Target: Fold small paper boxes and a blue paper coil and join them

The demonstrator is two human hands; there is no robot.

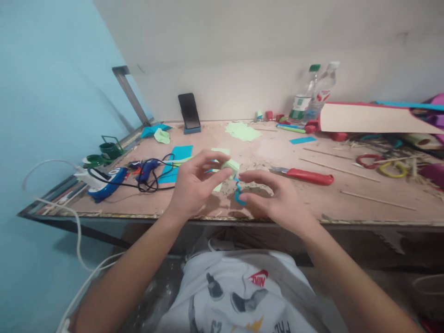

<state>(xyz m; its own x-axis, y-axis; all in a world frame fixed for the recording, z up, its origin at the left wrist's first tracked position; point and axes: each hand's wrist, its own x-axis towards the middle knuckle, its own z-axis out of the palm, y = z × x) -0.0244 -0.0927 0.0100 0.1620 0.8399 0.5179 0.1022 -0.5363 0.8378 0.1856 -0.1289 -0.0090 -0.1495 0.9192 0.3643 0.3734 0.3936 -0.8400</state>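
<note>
My left hand (pixel 196 182) is closed, its thumb and fingers pinching a small light green block (pixel 231 165). Just below that block hangs a blue zigzag strip (pixel 237 186) with a rounded blue end; whether it is joined to the block I cannot tell. My right hand (pixel 274 196) is beside the strip, thumb and index finger apart. Its thumb tip seems to touch the rounded blue end. Under the hands lie light green paper pieces (pixel 218 187) and a blue sheet (pixel 175 162). A red-handled utility knife (pixel 305 175) rests right of my right hand.
At left are a blue glue gun (pixel 148 170) with a black cord and a blue-and-white power strip (pixel 108 184). A phone (pixel 189 111) stands on a holder at the back. Thin sticks (pixel 340 169), scissors (pixel 391 169) and plastic bottles (pixel 301 101) occupy the right side.
</note>
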